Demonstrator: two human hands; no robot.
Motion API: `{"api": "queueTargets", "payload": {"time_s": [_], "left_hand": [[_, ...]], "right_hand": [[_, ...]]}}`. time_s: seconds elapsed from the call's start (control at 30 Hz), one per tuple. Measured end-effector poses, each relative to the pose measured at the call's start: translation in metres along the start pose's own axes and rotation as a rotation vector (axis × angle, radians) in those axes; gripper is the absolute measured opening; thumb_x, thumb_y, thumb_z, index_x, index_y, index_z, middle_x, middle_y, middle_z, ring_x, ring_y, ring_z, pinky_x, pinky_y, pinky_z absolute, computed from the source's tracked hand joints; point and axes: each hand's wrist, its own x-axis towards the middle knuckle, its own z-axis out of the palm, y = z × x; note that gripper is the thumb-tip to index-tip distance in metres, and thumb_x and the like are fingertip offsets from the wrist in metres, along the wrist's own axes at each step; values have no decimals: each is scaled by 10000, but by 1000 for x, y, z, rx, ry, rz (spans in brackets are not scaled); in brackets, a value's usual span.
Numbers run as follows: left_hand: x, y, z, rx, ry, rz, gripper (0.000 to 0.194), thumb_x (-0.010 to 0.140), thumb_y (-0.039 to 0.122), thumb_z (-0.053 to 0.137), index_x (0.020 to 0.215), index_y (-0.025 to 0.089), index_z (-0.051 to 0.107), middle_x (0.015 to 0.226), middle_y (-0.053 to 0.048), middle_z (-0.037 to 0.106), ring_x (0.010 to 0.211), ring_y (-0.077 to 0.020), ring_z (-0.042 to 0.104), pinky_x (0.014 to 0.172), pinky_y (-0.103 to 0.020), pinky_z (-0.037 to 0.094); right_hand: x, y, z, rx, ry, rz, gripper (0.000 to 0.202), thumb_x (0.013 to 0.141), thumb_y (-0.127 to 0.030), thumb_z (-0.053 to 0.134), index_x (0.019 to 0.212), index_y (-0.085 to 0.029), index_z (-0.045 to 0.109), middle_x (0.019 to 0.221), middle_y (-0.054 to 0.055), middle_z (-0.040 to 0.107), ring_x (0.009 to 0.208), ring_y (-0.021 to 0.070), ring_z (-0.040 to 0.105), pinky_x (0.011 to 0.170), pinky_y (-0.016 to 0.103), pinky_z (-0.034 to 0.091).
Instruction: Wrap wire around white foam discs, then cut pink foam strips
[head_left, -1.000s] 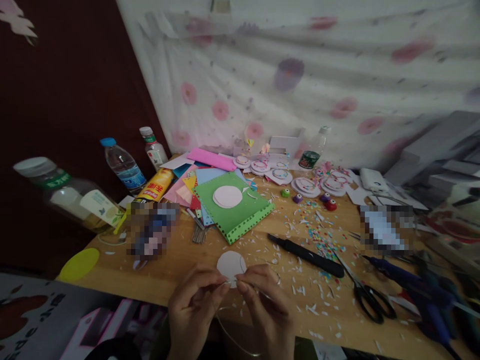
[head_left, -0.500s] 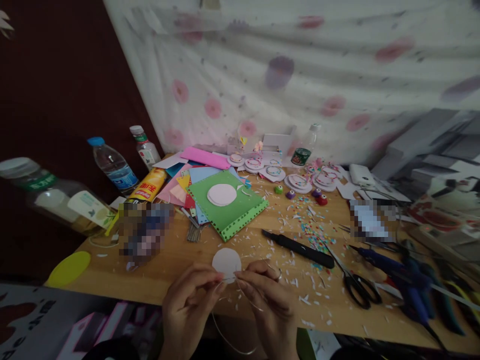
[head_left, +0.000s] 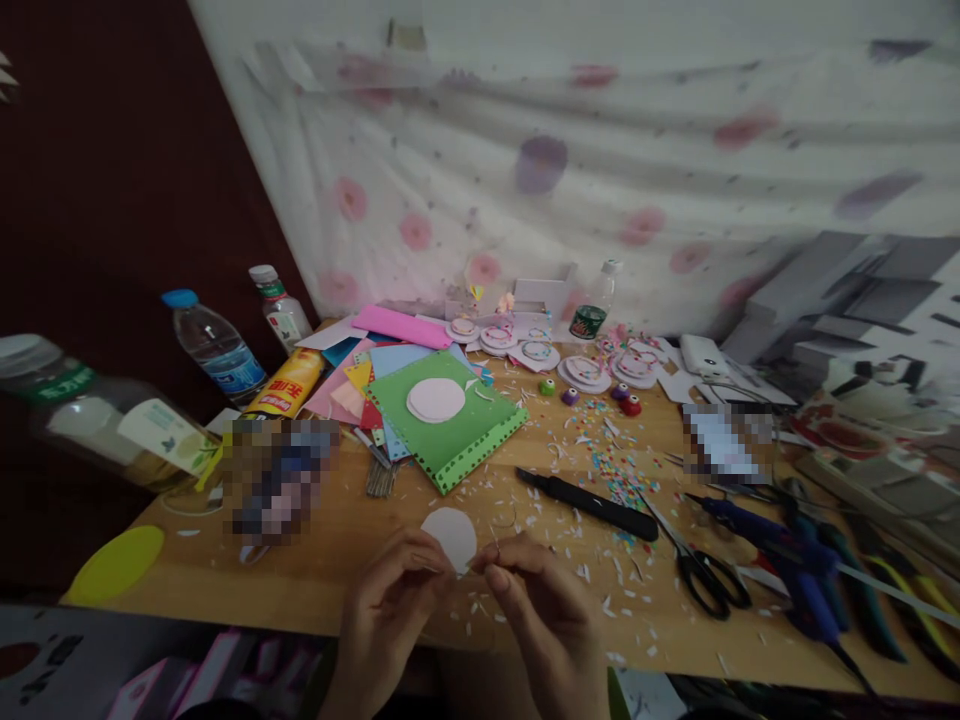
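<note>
My left hand (head_left: 394, 600) is closed in a pinch at the table's front edge, left of centre. Its fingertips lie by the lower rim of a white paper disc (head_left: 450, 538), and what they pinch is too small to make out. Opposite it, my right hand (head_left: 547, 610) pinches a thin wire (head_left: 504, 525), whose curved end rises above the fingers. The two sets of fingertips are close together. Beyond them, a stack of white discs (head_left: 436, 400) rests on a green sheet (head_left: 480, 430).
A black cutter (head_left: 592, 505), scissors (head_left: 709, 575) and a blue glue gun (head_left: 795, 560) lie to the right among paper scraps. Bottles (head_left: 217, 350) stand at the left. Disc pieces with beaded rings (head_left: 585, 372) line the back.
The camera view has shifted slightly. The long wire loop that hung below my hands no longer shows there, and a curved bit of wire stands above my right fingers.
</note>
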Motion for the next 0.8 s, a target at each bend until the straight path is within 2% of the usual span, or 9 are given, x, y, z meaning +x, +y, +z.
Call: {"api": "queueTargets", "payload": {"time_s": [0.13,0.2,0.27,0.3,0.37,0.47,0.57,0.67,0.8], "left_hand": [[5,-7,-6,21,-101,-68,158,829,342,758,734,215,764,763,-21,675,702,-158,635,629,-221,509],[6,-7,-11,54,-14,-156,143,819,355,761,819,213,779,842,-34,717,728,-167,659,645,-230,532],[6,-1,-17,104,154,-170,172,820,353,753,928,221,776,956,-47,746,831,-191,689,707,-244,561],[6,4,-21,139,230,-120,171,828,340,745,958,231,767,998,-44,746,893,-199,694,747,-249,568],[3,17,-29,254,281,84,118,846,281,729,960,256,749,1036,-27,724,975,-196,680,808,-242,566],[0,35,-35,521,145,384,179,897,169,659,996,302,728,1032,1,679,958,-157,659,843,-215,543],[0,42,-33,750,-69,557,267,920,172,644,1126,329,709,1127,-18,643,985,-163,653,873,-239,535],[3,38,-27,847,-144,622,276,943,190,628,1183,315,685,1193,-44,599,1042,-177,631,894,-256,517],[3,32,-24,886,-156,616,182,970,180,593,1097,270,686,1104,-47,638,1008,-179,628,896,-267,499]], "right_hand": [[-4,1,3,-14,42,71,105,931,-332,702,872,-266,759,775,6,752,698,174,687,642,265,531],[-3,0,4,-38,70,73,104,920,-330,716,855,-262,759,766,10,751,696,178,679,624,268,517],[-2,0,5,-65,79,31,79,917,-291,716,860,-259,758,774,15,752,711,182,675,614,272,510],[-1,-1,5,-83,78,3,73,917,-265,710,861,-257,757,773,16,749,711,183,673,609,274,508],[0,-1,5,-137,65,-45,84,913,-215,699,866,-252,759,751,15,732,662,173,654,580,274,500],[1,-2,4,-195,31,-72,121,911,-163,683,919,-246,771,764,22,717,591,151,636,524,255,501],[2,-4,2,-222,-49,-123,170,918,-125,650,951,-239,771,824,37,732,587,138,654,508,226,527],[3,-6,0,-295,-131,-197,209,918,-104,621,968,-240,772,836,41,746,649,154,700,544,217,555],[5,-8,-3,-387,-209,-193,210,939,-125,598,963,-247,767,859,40,755,741,173,739,639,230,582]]}}
